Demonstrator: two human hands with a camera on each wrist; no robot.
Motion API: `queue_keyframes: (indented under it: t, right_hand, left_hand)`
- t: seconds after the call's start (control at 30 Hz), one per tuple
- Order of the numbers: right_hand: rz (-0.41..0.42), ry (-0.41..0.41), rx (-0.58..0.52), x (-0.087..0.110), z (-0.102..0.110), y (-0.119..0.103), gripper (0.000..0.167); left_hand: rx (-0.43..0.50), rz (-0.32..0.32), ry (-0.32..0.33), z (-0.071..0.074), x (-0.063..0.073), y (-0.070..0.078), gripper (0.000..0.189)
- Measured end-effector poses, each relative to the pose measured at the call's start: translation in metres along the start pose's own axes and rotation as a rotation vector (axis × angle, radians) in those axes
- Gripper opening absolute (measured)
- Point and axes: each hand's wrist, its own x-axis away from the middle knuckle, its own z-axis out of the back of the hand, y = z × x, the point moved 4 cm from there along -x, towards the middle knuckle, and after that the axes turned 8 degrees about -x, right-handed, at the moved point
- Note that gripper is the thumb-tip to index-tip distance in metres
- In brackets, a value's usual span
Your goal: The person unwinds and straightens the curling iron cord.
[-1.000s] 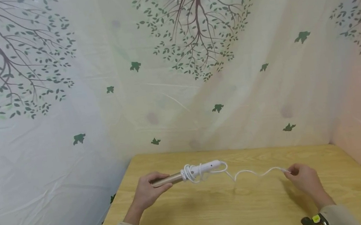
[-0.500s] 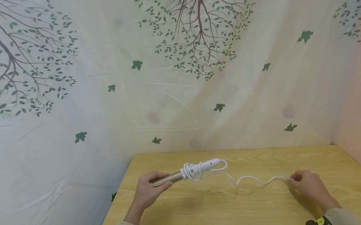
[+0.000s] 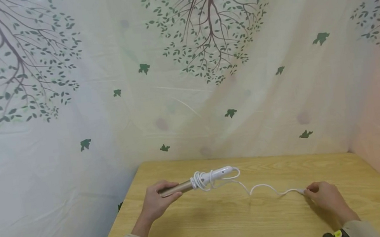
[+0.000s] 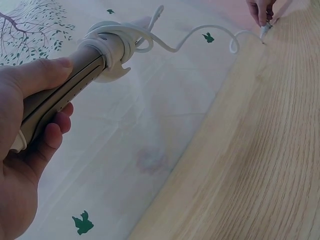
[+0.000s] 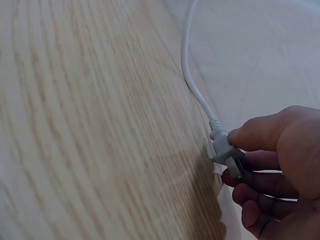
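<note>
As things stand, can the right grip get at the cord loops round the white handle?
Probably yes: only the wavy cord lies between, but the right grip pinches the plug and may need to release it.

No text, label, brand, number or sign can be read anywhere.

Open passage: low over near table [image 3: 230, 227], between left hand [image 3: 154, 204] and right hand [image 3: 327, 197].
Obstacles: white cord [image 3: 261, 185] strung across the middle; printed sheet [image 3: 189, 110] rising at far edge.

a yellow-brown table [image 3: 258, 224] with streaked wood grain, soft shadows [image 5: 202, 200] across its top
</note>
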Motion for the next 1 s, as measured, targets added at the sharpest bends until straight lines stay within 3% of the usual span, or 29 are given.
queue_keyframes:
  t: [0.17,0.63,0.77,1.0]
  right_hand:
    - [-0.006,-0.003,0.001,0.0,0.001,0.002,0.035]
    - [0.132,0.092,0.012,0.004,-0.001,-0.015,0.027]
    - [0.221,0.173,-0.019,0.008,-0.002,-0.035,0.025]
    - [0.353,0.264,-0.183,0.022,-0.015,-0.089,0.023]
  left_hand:
    - [0.016,0.005,0.0,-0.002,-0.001,0.001,0.027]
    - [0.007,0.006,0.019,-0.004,-0.001,0.004,0.026]
    - [0.001,0.005,0.025,-0.003,-0.002,0.004,0.026]
    - [0.002,-0.005,0.038,-0.004,-0.006,0.001,0.026]
